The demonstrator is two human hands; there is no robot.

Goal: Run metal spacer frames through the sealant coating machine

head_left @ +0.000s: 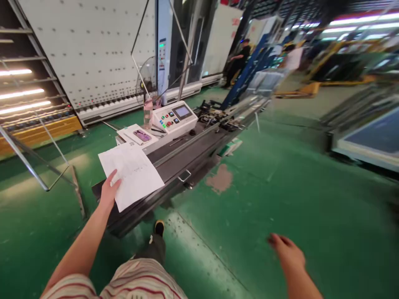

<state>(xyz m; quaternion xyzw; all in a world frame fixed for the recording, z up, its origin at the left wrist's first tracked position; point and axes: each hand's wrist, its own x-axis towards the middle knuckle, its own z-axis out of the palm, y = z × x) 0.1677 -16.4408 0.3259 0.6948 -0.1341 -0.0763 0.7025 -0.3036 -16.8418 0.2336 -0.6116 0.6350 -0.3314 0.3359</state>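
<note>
My left hand (pixel 109 190) grips a white sheet of paper (pixel 134 176) by its near left edge, thumb and a finger lying over the top face. Faint marks show on the paper, too small to read. The sheet is above the near end of a long dark machine bed (pixel 193 153) and covers part of it. Out to the right, my right hand (pixel 289 252) hangs over the green floor, slightly blurred. Its fingers are loosely bent and a little apart, with nothing seen in them.
A control panel (pixel 176 118) with buttons and a screen stands on the bed, beside a phone (pixel 142 135) and a clear bottle (pixel 148 113). Metal frame bars (pixel 37 174) stick out at left. A glass-topped table (pixel 370 141) is at right. People work farther back.
</note>
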